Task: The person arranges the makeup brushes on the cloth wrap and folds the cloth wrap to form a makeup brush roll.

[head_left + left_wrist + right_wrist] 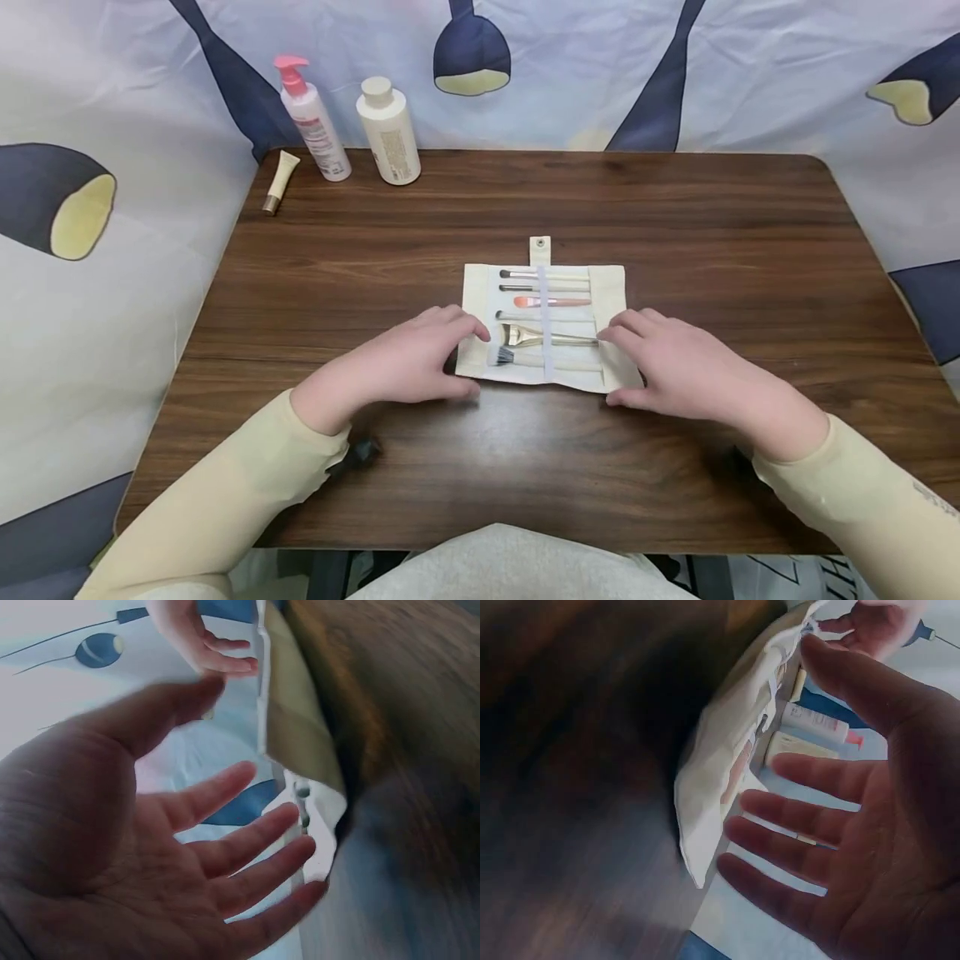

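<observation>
A cream fabric brush roll (611,287) lies unrolled at the middle of the dark wooden table (675,217), with several makeup brushes (547,336) tucked under its band. My left hand (468,360) sits at the roll's near left edge, fingers straight and spread. My right hand (609,367) mirrors it at the near right edge. The left wrist view shows the open left palm (247,787) beside the roll's edge (300,735). In the right wrist view, the open right palm (780,742) faces the roll (720,765). Both wrist views are blurred, so contact is unclear.
At the table's far left corner stand a white pump bottle with a pink top (311,121) and a cream bottle (387,132), with a small tube (280,182) lying beside them. A patterned cloth hangs behind and around the table.
</observation>
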{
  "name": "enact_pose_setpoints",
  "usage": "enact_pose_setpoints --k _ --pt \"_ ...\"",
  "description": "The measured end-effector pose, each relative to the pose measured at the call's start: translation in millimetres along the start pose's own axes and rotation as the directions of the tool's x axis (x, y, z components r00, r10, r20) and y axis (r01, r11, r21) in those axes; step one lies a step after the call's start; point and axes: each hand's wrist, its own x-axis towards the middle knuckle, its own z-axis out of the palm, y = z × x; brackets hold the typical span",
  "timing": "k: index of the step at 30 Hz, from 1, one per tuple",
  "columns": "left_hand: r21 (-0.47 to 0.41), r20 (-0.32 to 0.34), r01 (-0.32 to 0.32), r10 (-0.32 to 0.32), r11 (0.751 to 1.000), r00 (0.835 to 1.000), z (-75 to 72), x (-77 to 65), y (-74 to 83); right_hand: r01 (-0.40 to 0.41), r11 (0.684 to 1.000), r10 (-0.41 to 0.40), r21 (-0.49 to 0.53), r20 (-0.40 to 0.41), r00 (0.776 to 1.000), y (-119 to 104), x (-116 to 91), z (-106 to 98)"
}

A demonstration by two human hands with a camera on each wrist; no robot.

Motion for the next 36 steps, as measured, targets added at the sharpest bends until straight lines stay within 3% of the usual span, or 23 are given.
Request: enact_pose_setpoints --k 5,10,16,21,25,28,32,36 --pt "0.089 0.046 -0.022 0.018 0.996 0.999 8.2 4.1 -4.0 0.008 1.000 -0.008 -0.010 -0.004 1.000 -2 -8 11" --pt "0.115 -0.020 -0.034 0.036 0.993 0.999 12.5 9.2 -7.5 -0.008 0.999 0.010 0.038 -0.055 0.998 5 -11 20" --pt "0.029 -0.122 -0.034 0.037 0.999 0.992 11.7 14.6 -17.4 -0.087 0.975 0.105 0.207 -0.082 0.991 23 -13 18" --pt "-0.135 -0.136 0.012 -0.031 0.991 0.990 5.4 20.8 -27.7 -0.136 0.921 0.170 0.365 -0.064 0.983 40 -5 16" --pt "-0.272 -0.119 0.071 -0.107 0.960 0.987 -1.8 30.9 -35.9 -0.247 0.846 0.270 0.473 0.020 0.963 52 4 11" --pt "-0.329 -0.099 0.104 -0.144 0.939 0.985 -5.6 39.2 -41.7 -0.319 0.795 0.323 0.516 0.085 0.943 58 12 7" --pt "-0.372 -0.054 0.155 -0.188 0.915 0.981 -7.8 48.3 -47.1 -0.377 0.759 0.354 0.530 0.149 0.923 62 23 5" --pt "-0.398 -0.009 0.199 -0.221 0.895 0.975 -8.6 53.4 -48.6 -0.402 0.757 0.363 0.515 0.180 0.914 62 32 4"
